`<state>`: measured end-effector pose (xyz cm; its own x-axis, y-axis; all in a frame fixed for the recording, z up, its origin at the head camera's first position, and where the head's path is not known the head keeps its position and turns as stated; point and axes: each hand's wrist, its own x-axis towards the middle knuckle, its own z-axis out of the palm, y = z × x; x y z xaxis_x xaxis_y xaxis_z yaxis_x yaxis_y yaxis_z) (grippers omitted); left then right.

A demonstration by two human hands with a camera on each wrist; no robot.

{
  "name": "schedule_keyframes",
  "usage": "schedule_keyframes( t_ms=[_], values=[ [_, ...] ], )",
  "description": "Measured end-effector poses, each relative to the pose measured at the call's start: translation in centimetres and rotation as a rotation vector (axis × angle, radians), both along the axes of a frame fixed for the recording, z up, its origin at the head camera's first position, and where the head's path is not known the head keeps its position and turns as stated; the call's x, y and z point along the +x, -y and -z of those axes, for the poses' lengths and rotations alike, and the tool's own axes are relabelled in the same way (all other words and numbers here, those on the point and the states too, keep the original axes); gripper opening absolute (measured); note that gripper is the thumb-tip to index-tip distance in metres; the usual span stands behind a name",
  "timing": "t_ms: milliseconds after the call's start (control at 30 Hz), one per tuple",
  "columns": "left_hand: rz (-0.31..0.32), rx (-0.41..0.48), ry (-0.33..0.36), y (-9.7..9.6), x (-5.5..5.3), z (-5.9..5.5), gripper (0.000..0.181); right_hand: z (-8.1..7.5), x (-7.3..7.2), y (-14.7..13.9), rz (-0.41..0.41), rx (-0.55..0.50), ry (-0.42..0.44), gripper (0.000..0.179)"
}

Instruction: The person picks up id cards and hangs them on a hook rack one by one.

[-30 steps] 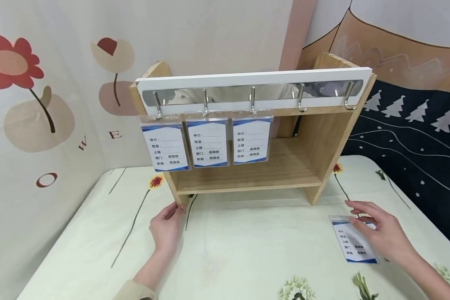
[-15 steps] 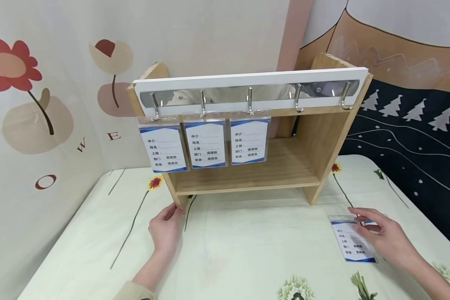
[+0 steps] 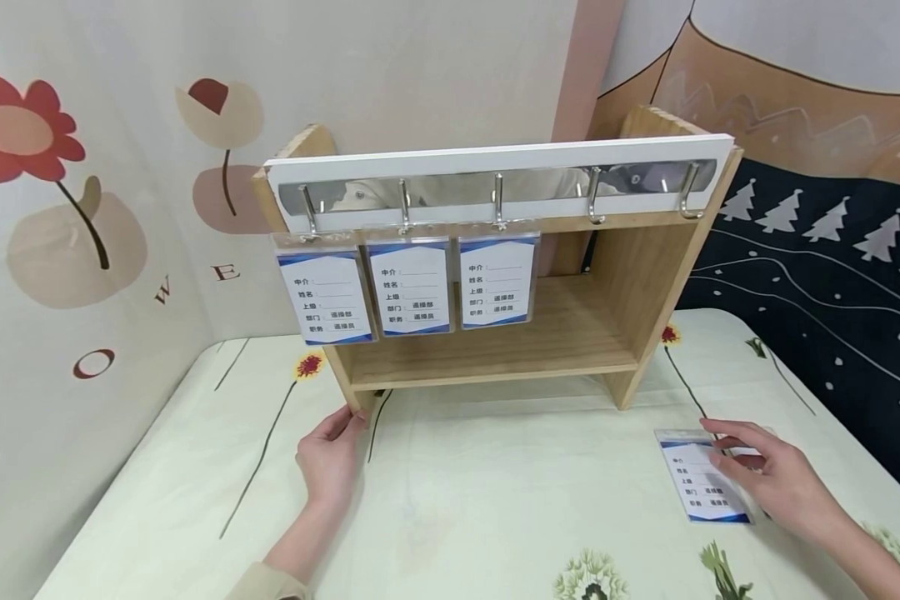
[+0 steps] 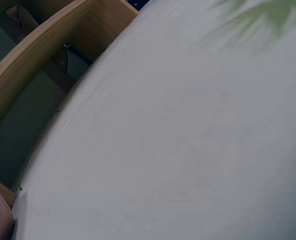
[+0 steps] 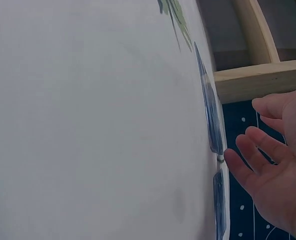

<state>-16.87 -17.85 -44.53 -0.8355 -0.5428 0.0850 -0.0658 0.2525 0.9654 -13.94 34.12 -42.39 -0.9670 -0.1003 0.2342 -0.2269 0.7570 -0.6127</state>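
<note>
In the head view my left hand (image 3: 331, 460) pinches the foot of the left side panel of a small wooden shelf (image 3: 495, 358). Only a bit of that hand enters the left wrist view. My right hand (image 3: 783, 479) hovers, fingers loosely bent and holding nothing, over a clear-sleeved badge (image 3: 701, 487) lying on the table, hiding part of it. The right wrist view shows this hand (image 5: 275, 165) apart from two blue-edged badges, the upper badge (image 5: 211, 115) and the lower badge (image 5: 218, 205). Three badges, left (image 3: 328, 296), middle (image 3: 410, 287) and right (image 3: 498, 282), hang from the shelf's hooks.
Across the shelf top runs a white board (image 3: 495, 154) with a metal hook strip; its two right hooks, one (image 3: 594, 196) and the other (image 3: 688, 192), carry nothing. A flower-printed cloth (image 3: 465, 483) covers the table. Printed curtains (image 3: 435, 75) stand behind and beside it.
My right hand has lowered slightly over the badge on the table. The left hand keeps its hold on the shelf. The head view has shifted a little.
</note>
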Motion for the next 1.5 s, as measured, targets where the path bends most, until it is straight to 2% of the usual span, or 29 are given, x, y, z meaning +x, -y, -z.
schedule_keyframes(
  t_ms=[367,800,1033,1233,1500],
  values=[
    [0.003,0.019,-0.026,0.1,0.1,-0.1,0.031,0.3,-0.8,-0.6,-0.028,0.03,-0.041,0.043],
    [0.003,0.017,-0.018,0.1,-0.1,0.1,0.03,-0.2,-2.4,-0.9,-0.008,0.163,0.07,0.048],
    [0.013,0.025,-0.023,0.1,0.1,-0.1,0.032,-0.6,-3.1,-1.0,-0.009,0.189,0.173,0.052],
    [0.014,0.035,-0.028,0.0,0.1,-0.1,0.032,-0.5,-3.5,-1.0,-0.026,0.187,0.18,0.052],
    [0.004,0.026,-0.031,0.0,0.1,0.0,0.031,-1.0,-4.1,-0.5,0.0,0.194,0.208,0.05]
  ],
)
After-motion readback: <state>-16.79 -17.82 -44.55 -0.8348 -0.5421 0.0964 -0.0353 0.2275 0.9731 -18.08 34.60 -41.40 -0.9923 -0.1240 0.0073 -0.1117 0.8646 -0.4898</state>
